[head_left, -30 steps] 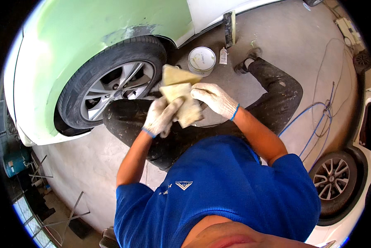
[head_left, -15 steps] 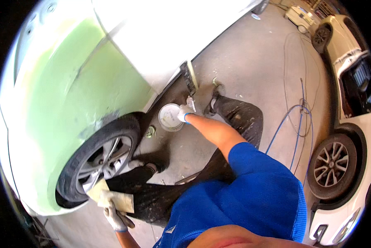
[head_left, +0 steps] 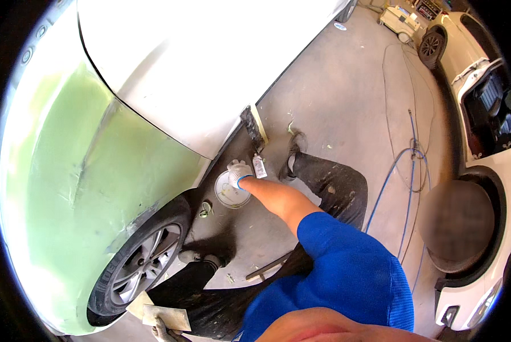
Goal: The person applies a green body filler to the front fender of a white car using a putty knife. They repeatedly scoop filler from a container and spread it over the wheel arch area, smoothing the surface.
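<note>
Left hand (head_left: 163, 332), gloved, low by the wheel (head_left: 142, 263), grips two flat pale plates, front plate (head_left: 167, 317) overlapping rear plate (head_left: 139, 305); a loose pinch could let one slip, or a careless swing could knock an edge on the wheel or green panel (head_left: 124, 165). Right hand (head_left: 239, 173), gloved, reaches over the edge of the round white tub (head_left: 229, 196) on the floor (head_left: 324, 97); fingers look curled, can't tell if gripping. Off-centre pull or push could tip the tub. White tube (head_left: 259, 166) just beside that hand, a sideways sweep could shove it into the dark board (head_left: 251, 126) beyond
</note>
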The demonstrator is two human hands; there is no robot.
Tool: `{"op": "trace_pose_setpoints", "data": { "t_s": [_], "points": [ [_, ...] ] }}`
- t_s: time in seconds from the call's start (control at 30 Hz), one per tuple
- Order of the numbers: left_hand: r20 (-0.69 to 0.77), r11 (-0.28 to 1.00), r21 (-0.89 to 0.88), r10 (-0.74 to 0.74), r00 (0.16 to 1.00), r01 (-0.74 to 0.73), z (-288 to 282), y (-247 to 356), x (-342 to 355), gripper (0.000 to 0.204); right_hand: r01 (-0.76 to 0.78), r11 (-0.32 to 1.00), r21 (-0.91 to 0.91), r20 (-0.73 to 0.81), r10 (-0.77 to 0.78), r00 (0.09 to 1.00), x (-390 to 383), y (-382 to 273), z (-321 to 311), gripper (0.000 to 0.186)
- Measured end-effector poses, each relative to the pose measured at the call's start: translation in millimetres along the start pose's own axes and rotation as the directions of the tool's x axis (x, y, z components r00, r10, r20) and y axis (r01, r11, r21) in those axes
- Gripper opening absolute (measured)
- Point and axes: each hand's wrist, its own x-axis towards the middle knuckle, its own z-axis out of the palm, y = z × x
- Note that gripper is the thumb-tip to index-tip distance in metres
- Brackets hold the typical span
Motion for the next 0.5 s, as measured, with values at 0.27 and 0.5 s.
{"op": "trace_pose_setpoints", "data": {
  "t_s": [0.27,0.5],
  "points": [
    [-0.057,0.986,-0.140,0.081,0.995,-0.088,-19.3,-26.6,23.0,0.032,0.278,0.959,-0.058,-0.243,-0.283,0.928,-30.8,-2.4,-33.5,0.020],
    [-0.195,0.905,-0.229,0.318,0.928,-0.359,-11.3,-55.5,30.0,0.033,0.607,0.774,-0.177,-0.195,-0.633,0.750,-139.6,-12.1,-59.6,0.018]
  ]
}}
